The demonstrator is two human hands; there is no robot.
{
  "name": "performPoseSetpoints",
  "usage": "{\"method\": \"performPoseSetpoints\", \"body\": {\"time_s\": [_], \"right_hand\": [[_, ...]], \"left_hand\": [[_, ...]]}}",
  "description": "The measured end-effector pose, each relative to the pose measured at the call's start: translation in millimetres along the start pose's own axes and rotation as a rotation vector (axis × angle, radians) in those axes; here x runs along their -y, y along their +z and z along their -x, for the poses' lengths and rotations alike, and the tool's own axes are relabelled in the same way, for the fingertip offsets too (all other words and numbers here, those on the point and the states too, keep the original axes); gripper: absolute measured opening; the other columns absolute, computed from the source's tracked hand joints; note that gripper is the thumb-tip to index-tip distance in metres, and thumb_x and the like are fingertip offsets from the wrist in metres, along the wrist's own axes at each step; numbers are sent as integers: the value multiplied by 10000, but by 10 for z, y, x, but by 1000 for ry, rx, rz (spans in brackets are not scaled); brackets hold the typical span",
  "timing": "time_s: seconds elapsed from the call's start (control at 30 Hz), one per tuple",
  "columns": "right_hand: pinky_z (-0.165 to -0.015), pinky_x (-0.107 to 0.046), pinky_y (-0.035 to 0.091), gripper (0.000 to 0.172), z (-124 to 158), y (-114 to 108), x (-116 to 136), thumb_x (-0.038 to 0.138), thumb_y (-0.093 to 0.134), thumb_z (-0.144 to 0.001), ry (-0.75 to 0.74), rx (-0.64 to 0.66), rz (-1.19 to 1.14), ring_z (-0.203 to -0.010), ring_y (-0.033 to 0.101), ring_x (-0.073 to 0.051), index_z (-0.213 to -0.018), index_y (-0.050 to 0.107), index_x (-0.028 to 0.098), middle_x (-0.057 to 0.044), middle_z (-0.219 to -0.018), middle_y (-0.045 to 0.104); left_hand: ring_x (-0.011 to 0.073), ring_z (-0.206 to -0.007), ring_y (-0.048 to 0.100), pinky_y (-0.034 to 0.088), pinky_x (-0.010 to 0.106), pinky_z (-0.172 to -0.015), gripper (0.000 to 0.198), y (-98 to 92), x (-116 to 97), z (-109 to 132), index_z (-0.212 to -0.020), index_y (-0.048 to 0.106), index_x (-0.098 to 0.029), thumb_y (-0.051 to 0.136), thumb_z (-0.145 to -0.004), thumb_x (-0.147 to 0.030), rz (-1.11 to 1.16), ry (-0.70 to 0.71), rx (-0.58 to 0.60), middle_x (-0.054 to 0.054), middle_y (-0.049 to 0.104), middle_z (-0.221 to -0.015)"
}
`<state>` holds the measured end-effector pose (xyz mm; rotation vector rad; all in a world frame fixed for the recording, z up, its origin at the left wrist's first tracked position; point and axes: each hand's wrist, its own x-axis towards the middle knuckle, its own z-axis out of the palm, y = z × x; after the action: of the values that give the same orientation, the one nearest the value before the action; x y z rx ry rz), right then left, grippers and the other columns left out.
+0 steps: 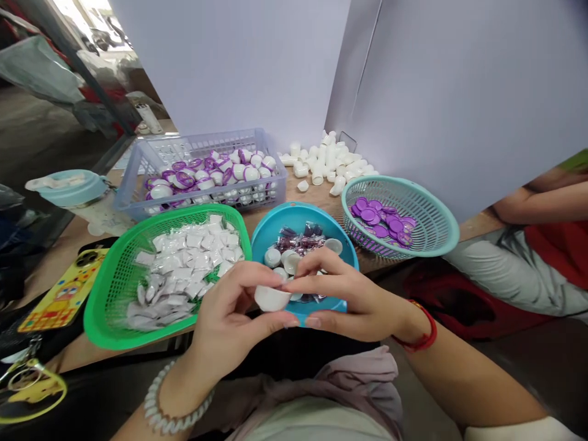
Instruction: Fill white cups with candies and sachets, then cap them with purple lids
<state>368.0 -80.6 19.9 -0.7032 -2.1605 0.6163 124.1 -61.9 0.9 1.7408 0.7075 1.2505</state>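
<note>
My left hand (229, 318) is closed on a small white plastic cup (272, 298), with the fingers and thumb around its side. From the other side my right hand (344, 294) reaches in, its fingertips pressed together at the cup's rim and its thumb close to my left thumb. Whatever lies inside the cup is hidden by the fingers. Right behind and below both hands stands a blue basin (271, 217), holding more white cups (291, 263) and small clear packets with dark red contents (301, 243).
At left, a green basket (92, 306) holds white sachets (188, 263). Behind it, a translucent crate (133, 177) contains white and purple capsules (220, 171). White pieces (328, 159) lie piled against the panel. A teal basket (436, 226) holds purple discs (383, 220). Another person's arm (542, 202) shows right.
</note>
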Motion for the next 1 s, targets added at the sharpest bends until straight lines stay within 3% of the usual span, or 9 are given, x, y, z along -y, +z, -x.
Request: {"method": "performPoseSetpoints", "body": {"time_s": [0.1,0.17,0.27,0.4,0.57,0.67,0.8,0.9,1.0], "right_hand": [[-963,-387,586,328,171,-399,-339,387,698,-1019,224,-182,64,-1114,686,-237,-1328,688,275,-88,-1209,703],[-934,-402,590,343,299,-772,-700,307,680,-995,502,-276,345,-1110,701,-265,-1329,682,231,-119,-1268,722],[-978,-432,553,410,470,-1236,-1271,141,692,-872,912,99,683,-1119,713,-320,-1278,750,152,-156,-1243,766],[-826,-349,554,410,600,-1372,-1726,72,761,-696,1007,319,635,-884,742,-277,-1080,840,193,-86,-993,817],[-667,-314,499,361,623,-1288,-1819,26,786,-645,1016,297,594,-695,685,-241,-977,829,162,-75,-804,778],[-620,-307,485,248,558,-1329,-1750,-17,805,-635,993,154,587,-606,652,-211,-800,790,168,-49,-689,739],[-715,-336,527,156,287,-1174,-1319,48,756,-811,856,-307,699,-701,700,-213,-731,733,179,-70,-722,744],[-806,-307,590,134,27,-674,-620,154,704,-947,614,-549,665,-905,774,-193,-1046,774,210,-73,-1046,816],[-854,-306,657,328,-134,-7,107,-8,684,-906,83,-485,387,-955,813,-196,-1127,765,220,-33,-1059,844]], "left_hand": [[176,-862,751,598,247,-729,336,-51,-2,26,-965,756,-298,988,-730,-231,-132,14,8,-26,753,-896],[185,-802,769,606,248,-664,335,-71,-11,43,-907,722,-288,995,-715,-251,-121,-28,-21,-34,760,-859],[176,-724,775,626,237,-621,387,-80,-24,56,-874,672,-284,1006,-681,-257,-70,-75,-121,-52,778,-849],[151,-653,743,604,201,-569,462,-86,-50,41,-851,646,-272,1034,-604,-236,-97,-101,-136,-65,755,-779],[128,-623,688,565,189,-558,435,-99,-66,20,-849,664,-234,1035,-621,-235,-42,-68,-39,-37,716,-761],[110,-610,654,540,177,-557,427,-101,-46,30,-867,671,-230,1034,-646,-274,-1,-40,-4,-41,687,-747],[118,-615,654,531,186,-544,481,-66,-5,69,-882,647,-238,1046,-626,-318,60,-42,-10,-45,665,-747],[128,-634,671,550,196,-569,569,13,10,85,-966,629,-253,1059,-600,-322,176,-43,-23,-64,649,-732],[111,-632,668,546,176,-587,644,96,-26,80,-1052,621,-266,1062,-591,-352,267,-5,-83,-81,667,-716]]}}
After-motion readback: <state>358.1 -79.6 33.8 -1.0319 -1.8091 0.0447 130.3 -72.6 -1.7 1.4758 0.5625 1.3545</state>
